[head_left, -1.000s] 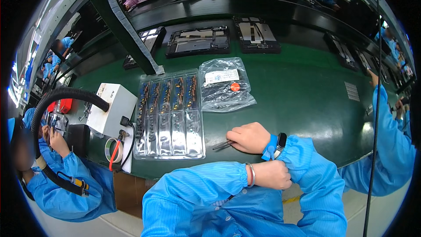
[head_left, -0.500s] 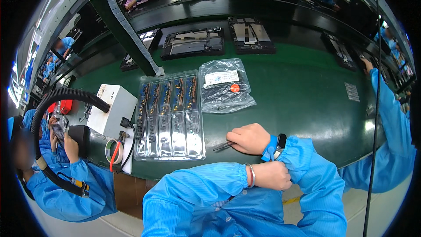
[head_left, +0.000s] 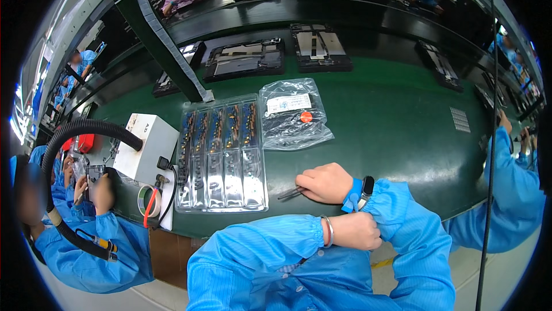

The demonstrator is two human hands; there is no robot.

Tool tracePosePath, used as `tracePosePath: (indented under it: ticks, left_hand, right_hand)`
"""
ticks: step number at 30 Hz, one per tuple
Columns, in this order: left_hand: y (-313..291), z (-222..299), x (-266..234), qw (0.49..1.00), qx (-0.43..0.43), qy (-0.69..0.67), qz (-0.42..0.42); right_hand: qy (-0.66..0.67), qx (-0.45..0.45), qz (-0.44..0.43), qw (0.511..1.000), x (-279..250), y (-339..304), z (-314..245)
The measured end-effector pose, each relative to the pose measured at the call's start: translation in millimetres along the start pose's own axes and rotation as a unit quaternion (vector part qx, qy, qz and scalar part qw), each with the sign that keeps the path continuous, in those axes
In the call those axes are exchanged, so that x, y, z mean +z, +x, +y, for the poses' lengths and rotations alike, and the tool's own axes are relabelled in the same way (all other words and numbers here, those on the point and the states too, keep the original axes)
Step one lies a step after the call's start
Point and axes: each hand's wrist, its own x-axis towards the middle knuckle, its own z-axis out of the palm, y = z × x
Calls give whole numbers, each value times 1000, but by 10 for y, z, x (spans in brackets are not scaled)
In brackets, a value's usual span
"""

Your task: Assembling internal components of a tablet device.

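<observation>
My right hand point(head_left: 328, 183) rests on the green table with its fingers closed around dark tweezers point(head_left: 291, 192), whose tips point left. A watch and a blue wristband point(head_left: 352, 195) circle that wrist. My left hand point(head_left: 355, 231) crosses just below, a bangle point(head_left: 328, 231) on its wrist. Its fingers are curled at the cuff of my right sleeve point(head_left: 384, 207) and seem to grip the fabric; the fingertips are hidden. Left of the tweezers lies a clear plastic tray point(head_left: 221, 206) of small circuit boards in several slots. Beside it is a clear bag point(head_left: 298, 116) with dark contents and an orange sticker.
Opened flat devices point(head_left: 245, 61) line the far side near a slanted green post point(head_left: 172, 41). At left stand a white box point(head_left: 146, 144) with a black hose point(head_left: 86, 124) and a tape roll point(head_left: 144, 200). A small sticker sheet point(head_left: 460, 120) lies at right. Co-workers sit on both sides.
My hands have barely moved. The opened devices at the back sit slightly further left. The left co-worker has turned a device in their hands; the right co-worker's hand has moved.
</observation>
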Motion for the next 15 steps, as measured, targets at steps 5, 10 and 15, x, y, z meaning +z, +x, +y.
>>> tracePosePath:
  ticks: [5,10,15]
  left_hand:
    - [9,5,-21,1000,0,1,-1]
    - [11,2,-21,1000,0,-1,0]
    - [13,0,-18,1000,-1,-3,-6]
  right_hand:
    - [1,3,-2,1000,8,-6,0]
    - [2,3,-4,1000,1,-2,2]
    - [3,4,-5,1000,-4,-1,3]
